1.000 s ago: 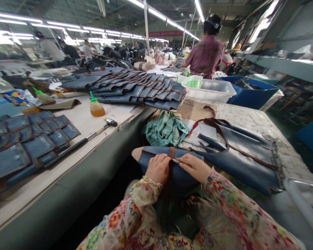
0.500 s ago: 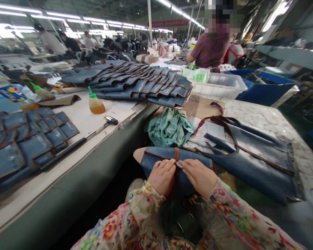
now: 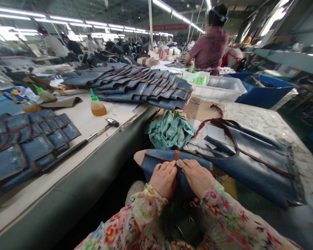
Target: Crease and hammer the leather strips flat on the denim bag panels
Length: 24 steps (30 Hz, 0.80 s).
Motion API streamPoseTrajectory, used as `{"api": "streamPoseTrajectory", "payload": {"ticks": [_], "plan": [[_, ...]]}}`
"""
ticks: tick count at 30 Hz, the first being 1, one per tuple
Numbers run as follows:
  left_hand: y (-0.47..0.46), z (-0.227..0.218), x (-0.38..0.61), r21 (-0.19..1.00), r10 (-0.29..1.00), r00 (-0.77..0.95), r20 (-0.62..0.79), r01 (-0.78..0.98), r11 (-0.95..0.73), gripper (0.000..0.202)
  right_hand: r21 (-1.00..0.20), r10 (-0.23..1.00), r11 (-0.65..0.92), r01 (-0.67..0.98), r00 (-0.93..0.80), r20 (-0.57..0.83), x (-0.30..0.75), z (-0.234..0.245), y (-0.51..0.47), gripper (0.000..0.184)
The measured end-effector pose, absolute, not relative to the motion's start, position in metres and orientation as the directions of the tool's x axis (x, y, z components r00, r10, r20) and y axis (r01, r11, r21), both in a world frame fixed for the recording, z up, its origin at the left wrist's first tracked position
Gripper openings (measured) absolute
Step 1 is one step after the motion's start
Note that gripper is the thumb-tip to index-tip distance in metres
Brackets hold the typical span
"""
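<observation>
A blue leather piece (image 3: pixel 156 156) with brown trim lies in front of me, with a brown strap (image 3: pixel 177 155) crossing its middle. My left hand (image 3: pixel 163 178) rests on it left of the strap, fingers bent and pressed together at the strap's edge. From the other side, my right hand (image 3: pixel 197 177) pinches a small pale object (image 3: pixel 178 164) against the strap, nearly touching the left fingertips. Most of that object is hidden under the fingers, so its kind is unclear. The strap's lower part is covered by my hands.
A crumpled green cloth (image 3: pixel 170 130) lies just beyond the piece. More blue leather (image 3: pixel 263 149) with straps sits at right. On the left table are a hammer (image 3: pixel 111 122), a glue bottle (image 3: pixel 97 106) and stacked pieces (image 3: pixel 36 139). A co-worker (image 3: pixel 210 48) stands beyond a white bin (image 3: pixel 224 88).
My right hand has shifted slightly left and its fingers now cover more of the small pale object. The left hand stays nearly in place on the leather. The view has tilted a little.
</observation>
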<state>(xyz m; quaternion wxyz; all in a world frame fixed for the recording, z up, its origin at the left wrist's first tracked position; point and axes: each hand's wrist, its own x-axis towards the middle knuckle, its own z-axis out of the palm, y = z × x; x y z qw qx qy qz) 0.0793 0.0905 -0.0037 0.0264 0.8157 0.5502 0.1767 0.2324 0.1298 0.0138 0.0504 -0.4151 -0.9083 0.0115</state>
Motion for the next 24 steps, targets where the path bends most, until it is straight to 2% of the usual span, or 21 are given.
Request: {"api": "streamPoseTrajectory", "payload": {"ticks": [5, 8, 15, 20, 24], "plan": [[0.084, -0.008, 0.070, 0.253, 0.900, 0.308, 0.308, 0.885, -0.390, 0.032, -0.234, 0.686, 0.727, 0.646, -0.694, 0.216, 0.246, 0.006, 0.136, 0.033], [0.082, -0.010, 0.060, 0.240, 0.908, 0.256, 0.333, 0.908, -0.344, 0.034, -0.277, 0.647, 0.759, 0.589, -0.730, 0.220, 0.253, 0.010, 0.142, 0.032], [0.080, -0.014, 0.050, 0.203, 0.904, 0.173, 0.392, 0.942, -0.268, 0.033, -0.257, 0.563, 0.822, 0.508, -0.792, 0.236, 0.238, 0.031, 0.146, 0.031], [0.078, -0.017, 0.049, 0.193, 0.891, 0.180, 0.416, 0.941, -0.280, 0.034, -0.222, 0.597, 0.799, 0.559, -0.779, 0.189, 0.223, 0.020, 0.145, 0.029], [0.078, -0.017, 0.046, 0.197, 0.892, 0.173, 0.418, 0.941, -0.275, 0.033, -0.211, 0.565, 0.822, 0.529, -0.803, 0.191, 0.214, 0.014, 0.148, 0.028]]}}
